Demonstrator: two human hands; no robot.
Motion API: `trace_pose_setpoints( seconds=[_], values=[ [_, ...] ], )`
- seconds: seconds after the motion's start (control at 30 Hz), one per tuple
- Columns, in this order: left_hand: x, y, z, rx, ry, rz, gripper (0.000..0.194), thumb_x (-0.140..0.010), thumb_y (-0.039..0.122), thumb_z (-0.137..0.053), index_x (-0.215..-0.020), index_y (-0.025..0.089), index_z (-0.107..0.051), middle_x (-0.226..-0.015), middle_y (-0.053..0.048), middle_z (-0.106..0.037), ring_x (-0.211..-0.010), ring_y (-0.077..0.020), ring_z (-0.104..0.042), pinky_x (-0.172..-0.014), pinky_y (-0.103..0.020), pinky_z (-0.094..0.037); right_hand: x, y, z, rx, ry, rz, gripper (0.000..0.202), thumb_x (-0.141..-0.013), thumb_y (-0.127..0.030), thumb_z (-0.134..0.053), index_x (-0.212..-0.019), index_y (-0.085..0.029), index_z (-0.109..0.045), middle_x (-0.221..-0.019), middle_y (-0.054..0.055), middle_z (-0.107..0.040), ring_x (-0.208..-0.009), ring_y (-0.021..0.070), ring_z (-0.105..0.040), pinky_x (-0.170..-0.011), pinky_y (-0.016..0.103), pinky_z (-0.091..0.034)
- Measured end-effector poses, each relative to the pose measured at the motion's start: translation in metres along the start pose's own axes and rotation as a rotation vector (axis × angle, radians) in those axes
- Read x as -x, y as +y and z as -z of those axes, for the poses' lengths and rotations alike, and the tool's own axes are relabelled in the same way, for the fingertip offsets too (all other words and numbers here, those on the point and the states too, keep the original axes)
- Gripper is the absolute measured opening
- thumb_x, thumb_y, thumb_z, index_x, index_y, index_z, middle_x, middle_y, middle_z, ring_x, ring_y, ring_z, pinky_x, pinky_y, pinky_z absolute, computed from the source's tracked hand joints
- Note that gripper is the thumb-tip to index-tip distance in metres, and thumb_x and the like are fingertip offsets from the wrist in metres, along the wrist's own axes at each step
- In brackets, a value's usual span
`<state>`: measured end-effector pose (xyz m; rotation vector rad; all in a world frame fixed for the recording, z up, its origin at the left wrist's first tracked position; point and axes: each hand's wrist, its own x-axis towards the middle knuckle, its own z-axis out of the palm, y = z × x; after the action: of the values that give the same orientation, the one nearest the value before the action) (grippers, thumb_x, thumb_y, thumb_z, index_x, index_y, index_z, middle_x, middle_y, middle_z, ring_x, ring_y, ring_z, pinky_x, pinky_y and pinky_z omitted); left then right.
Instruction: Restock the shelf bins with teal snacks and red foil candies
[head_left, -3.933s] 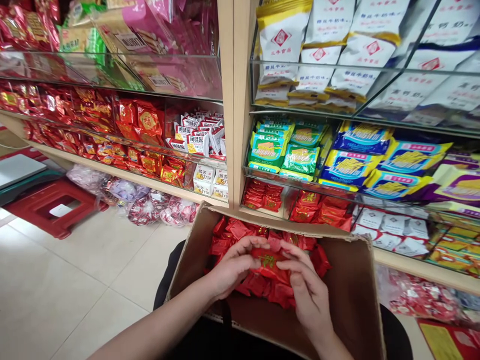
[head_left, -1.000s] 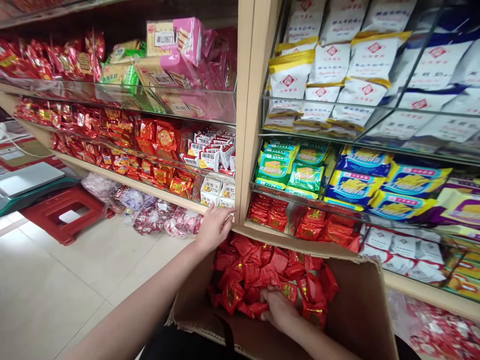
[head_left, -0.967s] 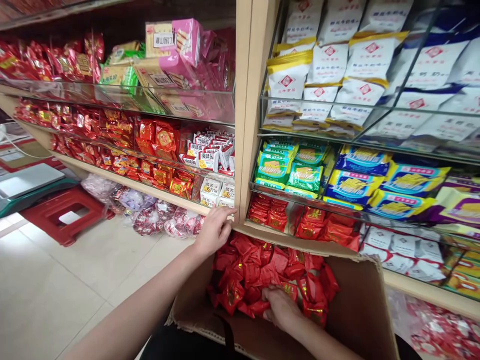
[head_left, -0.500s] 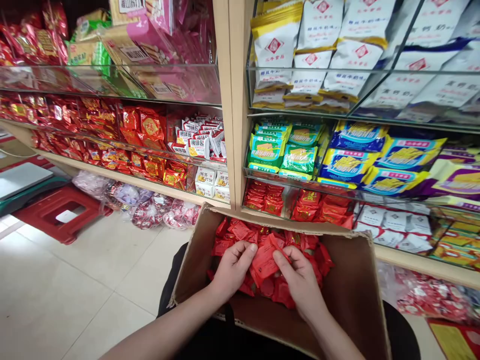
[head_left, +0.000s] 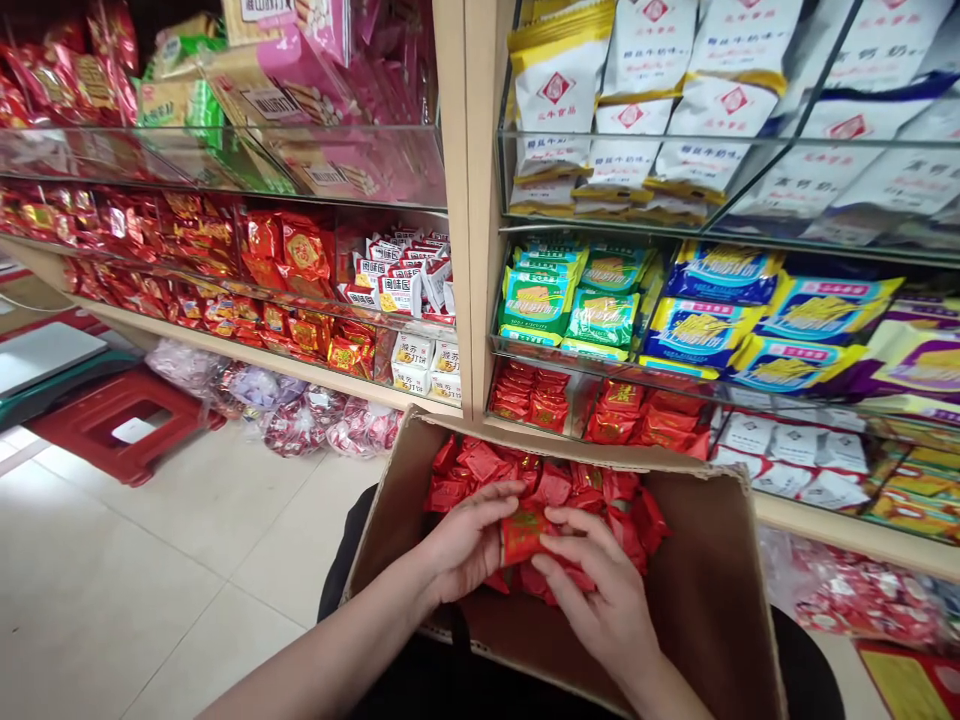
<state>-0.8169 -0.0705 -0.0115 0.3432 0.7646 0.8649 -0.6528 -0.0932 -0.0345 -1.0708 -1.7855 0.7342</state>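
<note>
Between my hands is a small red wrapped packet with gold print on its upper face, held over an open cardboard box. My left hand curls around its left side, thumb and fingers closed on it. The fingers of my right hand bend against its right edge, with thumb and fingertips close around it. Below and behind both hands, a heap of similar red packets fills the left and middle of the box. The box rests on my dark-clothed lap.
Shelves ahead hold red packets, green biscuit packs, blue-yellow packs and white-yellow packs. A wooden upright divides them. Plastic bags of sweets and a red stool are on the tiled floor.
The packet has turned from its plain side to its gold-printed face and dropped slightly. My right hand has shifted down, its fingers spreading from a pinch to the packet's edge.
</note>
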Motion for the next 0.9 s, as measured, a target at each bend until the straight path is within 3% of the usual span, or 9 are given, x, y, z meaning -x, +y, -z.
trace_pose_setpoints(
  seconds=[0.07, 0.17, 0.3, 0.43, 0.5, 0.6, 0.67, 0.8, 0.9],
  values=[
    [0.001, 0.001, -0.001, 0.037, 0.010, -0.134, 0.038, -0.065, 0.008, -0.063, -0.100, 0.019, -0.052, -0.084, -0.002, -0.060, -0.076, -0.0116, -0.059, -0.077, -0.026, -0.043, 0.003, -0.002, -0.004, -0.061, 0.051, -0.074, 0.011, -0.071, -0.024, -0.059, -0.082, -0.023, -0.063, -0.108, 0.008, -0.052, -0.095, 0.0217, -0.052, -0.081, 0.037, -0.045],
    [0.001, 0.000, -0.003, 0.024, 0.007, -0.214, 0.048, -0.064, 0.006, -0.064, -0.106, 0.023, -0.049, -0.086, 0.000, -0.060, -0.076, -0.0099, -0.057, -0.080, -0.028, -0.042, 0.000, -0.003, -0.011, -0.301, 0.163, -0.392, 0.023, -0.072, -0.032, -0.058, -0.094, -0.022, -0.056, -0.102, 0.008, -0.054, -0.089, 0.0206, -0.055, -0.073, 0.036, -0.050],
    [0.000, -0.002, -0.004, -0.007, -0.002, -0.253, 0.052, -0.063, 0.010, -0.067, -0.108, 0.024, -0.047, -0.089, 0.000, -0.060, -0.078, -0.0098, -0.057, -0.082, -0.027, -0.041, -0.006, 0.002, -0.018, -0.650, 0.095, -0.683, 0.034, -0.068, -0.040, -0.062, -0.095, -0.020, -0.054, -0.082, 0.004, -0.058, -0.069, 0.0163, -0.056, -0.054, 0.029, -0.051],
    [-0.003, -0.003, 0.000, -0.026, 0.031, -0.242, 0.049, -0.063, 0.014, -0.068, -0.106, 0.022, -0.045, -0.086, 0.000, -0.059, -0.075, -0.0095, -0.056, -0.077, -0.026, -0.042, -0.006, 0.008, -0.019, -0.651, 0.052, -0.677, 0.026, -0.068, -0.039, -0.061, -0.083, -0.018, -0.058, -0.072, 0.001, -0.058, -0.062, 0.0130, -0.052, -0.052, 0.026, -0.049],
    [-0.003, -0.003, 0.002, -0.155, 0.038, -0.249, 0.046, -0.064, 0.016, -0.068, -0.103, 0.020, -0.044, -0.082, 0.000, -0.058, -0.072, -0.0097, -0.056, -0.072, -0.025, -0.042, -0.005, 0.009, -0.017, -0.555, 0.031, -0.615, 0.025, -0.068, -0.038, -0.062, -0.083, -0.018, -0.058, -0.072, 0.002, -0.059, -0.066, 0.0139, -0.053, -0.057, 0.026, -0.048],
    [0.001, -0.002, 0.005, -0.498, -0.059, -0.276, 0.046, -0.067, 0.017, -0.065, -0.105, 0.020, -0.040, -0.080, 0.000, -0.057, -0.073, -0.0109, -0.055, -0.068, -0.024, -0.042, -0.006, 0.008, -0.007, -0.411, -0.041, -0.505, 0.041, -0.067, -0.035, -0.064, -0.103, -0.020, -0.053, -0.091, 0.006, -0.060, -0.080, 0.0172, -0.056, -0.067, 0.029, -0.049],
    [0.003, -0.003, 0.006, -0.681, -0.156, -0.266, 0.043, -0.070, 0.018, -0.062, -0.106, 0.021, -0.039, -0.088, -0.003, -0.057, -0.079, -0.0126, -0.055, -0.070, -0.025, -0.042, -0.010, 0.005, 0.001, -0.331, -0.169, -0.470, 0.052, -0.068, -0.035, -0.062, -0.116, -0.023, -0.046, -0.104, 0.007, -0.058, -0.090, 0.0195, -0.055, -0.074, 0.032, -0.047],
    [0.004, -0.008, 0.009, -0.864, -0.143, -0.277, 0.043, -0.070, 0.021, -0.059, -0.107, 0.021, -0.036, -0.083, -0.001, -0.055, -0.072, -0.0111, -0.054, -0.062, -0.021, -0.041, -0.021, -0.004, 0.015, -0.143, -0.398, -0.437, 0.030, -0.072, -0.035, -0.057, -0.101, -0.024, -0.058, -0.102, 0.004, -0.061, -0.095, 0.0208, -0.054, -0.085, 0.036, -0.042],
    [0.004, -0.008, 0.007, -1.005, -0.122, -0.290, 0.048, -0.070, 0.021, -0.059, -0.111, 0.022, -0.034, -0.073, 0.003, -0.053, -0.064, -0.0093, -0.050, -0.055, -0.019, -0.038, -0.028, -0.011, 0.020, -0.068, -0.483, -0.423, 0.017, -0.072, -0.033, -0.058, -0.086, -0.023, -0.058, -0.087, 0.000, -0.062, -0.082, 0.0177, -0.057, -0.076, 0.030, -0.044]
  ],
)
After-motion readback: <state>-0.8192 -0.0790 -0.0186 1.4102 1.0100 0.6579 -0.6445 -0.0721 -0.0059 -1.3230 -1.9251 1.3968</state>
